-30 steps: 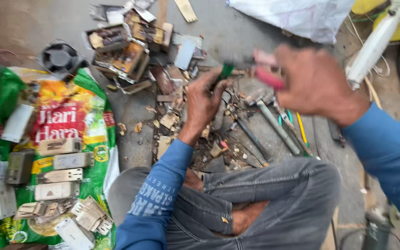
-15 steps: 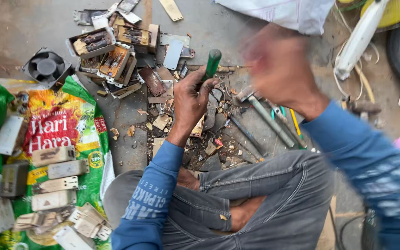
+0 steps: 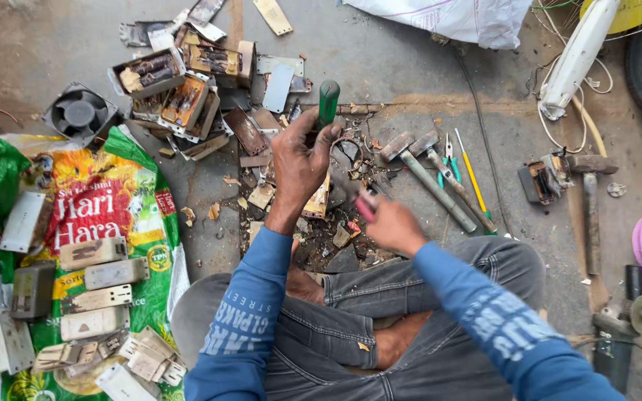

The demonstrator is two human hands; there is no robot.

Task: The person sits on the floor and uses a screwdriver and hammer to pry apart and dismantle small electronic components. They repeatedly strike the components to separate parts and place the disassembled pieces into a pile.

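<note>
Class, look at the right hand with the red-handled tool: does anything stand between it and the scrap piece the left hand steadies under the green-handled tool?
Nothing visible does. The right hand with its red-handled tool sits just beside the scrap piece; only low debris lies between. The left hand grips the green-handled tool above.

Right hand motion-blurred; its pink-handled tool indistinct; screwdriver tip hidden

Blue long sleeves with pale printed lettering, grey jeans, bare feet, bare hands
</note>
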